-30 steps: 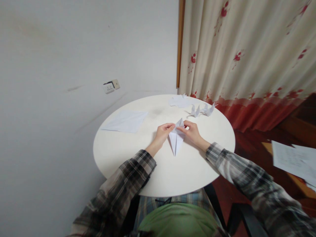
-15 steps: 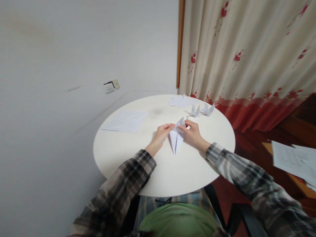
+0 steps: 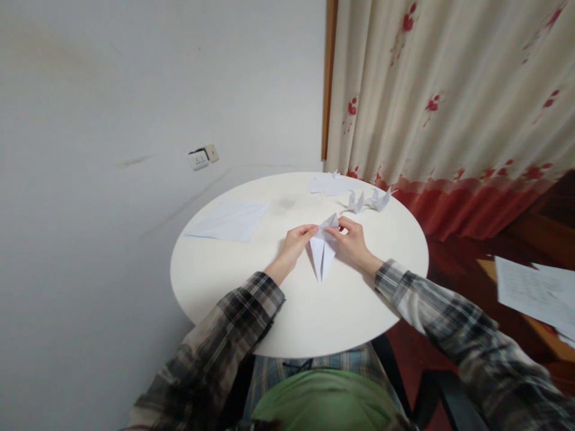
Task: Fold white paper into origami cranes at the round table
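A folded white paper (image 3: 323, 254), long and kite-shaped with a slit down its lower half, is held between my two hands over the round table. My left hand (image 3: 296, 240) pinches its left edge between thumb and fingers. On the right edge, my right hand (image 3: 353, 239) grips it the same way, thumb on top. The narrow points face toward me and one tip points away. Folded paper cranes (image 3: 380, 200) stand just beyond my right hand, with another paper crane (image 3: 354, 202) beside them.
White paper sheets (image 3: 231, 220) lie at the table's left. More paper (image 3: 330, 184) is at the far edge with a small folded piece on it. The white round table (image 3: 215, 281) stands near a wall and a curtain (image 3: 440, 90). Printed sheets (image 3: 534, 290) lie at the right.
The lower points of the folded paper have shifted very slightly to the right. Both hands keep their grip in almost the same place.
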### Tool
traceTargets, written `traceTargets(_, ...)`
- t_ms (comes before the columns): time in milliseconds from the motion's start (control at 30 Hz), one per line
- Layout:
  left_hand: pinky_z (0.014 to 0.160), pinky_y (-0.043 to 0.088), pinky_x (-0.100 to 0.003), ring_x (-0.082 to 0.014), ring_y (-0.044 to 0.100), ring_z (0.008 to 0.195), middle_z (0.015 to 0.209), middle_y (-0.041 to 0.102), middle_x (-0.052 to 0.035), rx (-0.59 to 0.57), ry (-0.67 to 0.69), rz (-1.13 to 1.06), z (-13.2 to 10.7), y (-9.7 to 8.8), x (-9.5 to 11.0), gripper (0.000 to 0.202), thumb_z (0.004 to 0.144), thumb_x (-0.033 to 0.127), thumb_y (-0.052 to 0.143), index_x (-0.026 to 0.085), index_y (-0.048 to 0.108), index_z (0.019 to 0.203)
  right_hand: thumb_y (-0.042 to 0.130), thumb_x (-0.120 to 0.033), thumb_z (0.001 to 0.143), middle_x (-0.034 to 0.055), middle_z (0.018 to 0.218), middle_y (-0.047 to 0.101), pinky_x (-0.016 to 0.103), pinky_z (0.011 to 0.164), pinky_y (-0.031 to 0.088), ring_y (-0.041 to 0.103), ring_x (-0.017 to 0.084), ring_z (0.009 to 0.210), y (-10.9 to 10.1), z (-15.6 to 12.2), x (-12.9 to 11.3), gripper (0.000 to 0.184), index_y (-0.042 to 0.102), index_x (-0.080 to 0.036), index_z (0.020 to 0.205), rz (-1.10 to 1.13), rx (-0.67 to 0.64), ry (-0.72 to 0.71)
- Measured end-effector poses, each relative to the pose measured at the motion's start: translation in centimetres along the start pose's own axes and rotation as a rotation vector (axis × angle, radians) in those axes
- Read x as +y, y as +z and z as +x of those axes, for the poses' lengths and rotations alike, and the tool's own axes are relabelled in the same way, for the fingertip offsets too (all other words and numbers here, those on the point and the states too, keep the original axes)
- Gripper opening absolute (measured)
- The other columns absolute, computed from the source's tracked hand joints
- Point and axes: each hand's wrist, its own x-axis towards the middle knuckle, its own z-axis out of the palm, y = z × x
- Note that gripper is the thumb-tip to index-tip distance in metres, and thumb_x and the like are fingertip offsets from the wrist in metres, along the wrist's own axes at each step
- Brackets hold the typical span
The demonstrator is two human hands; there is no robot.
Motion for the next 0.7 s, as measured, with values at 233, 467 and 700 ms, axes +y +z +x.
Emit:
traceTargets(233,0.08,0.039,-0.03,-0.0159,0.056,0.078,0.081,0.067,-0.006,0.014,0.006,0.028,0.04,-0.03,0.02,0.023,0.061,0.029,0.069,0.013,0.068,0.078,0.061,-0.031,0.073,-0.0025,0.056,0.047,0.025,0.056,0.033,0.041,0.011,0.056,-0.08,0.07,0.02,0.026,0.049,-0.017,0.055,-0.006,0.015,-0.002)
traceTargets(467,0.08,0.039,-0.029,-0.0157,0.056,0.078,0.081,0.067,-0.0056,0.025,0.01,0.051,0.04,-0.08,0.07,0.021,0.062,0.028,0.068,0.013,0.068,0.076,0.06,-0.03,0.074,-0.0015,0.06,0.051,0.025,0.057,0.034,0.044,0.012,0.058,-0.16,0.12,-0.08,0.02,0.055,-0.017,0.06,0.002,0.031,0.01)
traceTargets(700,0.078,0.039,-0.029,-0.0151,0.055,0.077,0.08,0.066,-0.0052,0.042,0.009,0.071,0.16,-0.25,-0.19,0.02,0.063,0.029,0.067,0.013,0.067,0.076,0.06,-0.029,0.073,-0.0019,0.059,0.05,0.025,0.057,0.034,0.043,0.012,0.058,-0.22,0.19,-0.01,0.02,0.055,-0.017,0.059,0.0,0.083,0.007)
